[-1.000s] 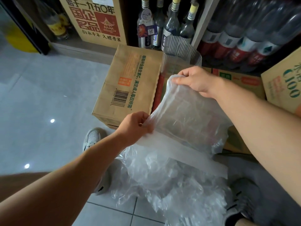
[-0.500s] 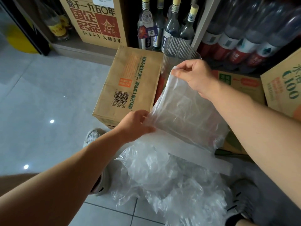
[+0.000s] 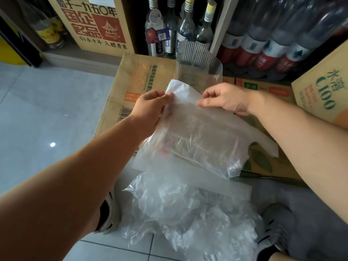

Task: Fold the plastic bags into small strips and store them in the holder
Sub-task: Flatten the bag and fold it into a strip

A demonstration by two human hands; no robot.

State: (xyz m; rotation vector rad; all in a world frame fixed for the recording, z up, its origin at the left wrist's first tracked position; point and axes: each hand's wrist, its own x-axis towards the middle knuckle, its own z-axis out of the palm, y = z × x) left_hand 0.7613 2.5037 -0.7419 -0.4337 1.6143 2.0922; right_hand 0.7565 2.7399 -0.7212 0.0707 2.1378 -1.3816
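A translucent white plastic bag (image 3: 199, 136) hangs in the air over the edge of a cardboard box. My left hand (image 3: 150, 108) pinches its top left corner. My right hand (image 3: 226, 100) pinches the top edge a little to the right, and the two hands sit close together. The bag's handle strips trail down and to the right. Just behind the hands, a clear ribbed plastic holder (image 3: 197, 61) stands upright on the box. Below the held bag, a crumpled heap of clear plastic bags (image 3: 180, 208) lies on the floor between my shoes.
Brown cardboard boxes (image 3: 131, 87) lie flat ahead, with another box (image 3: 323, 91) at right. Behind them a shelf holds glass bottles (image 3: 186, 27) and packs of soft-drink bottles (image 3: 273, 38). Grey tiled floor (image 3: 47, 113) spreads to the left. My shoes (image 3: 109, 213) flank the heap.
My left hand rose from the bag's lower left edge up to its top corner, close to my right hand. The right hand dropped slightly, and the bag now hangs from both.
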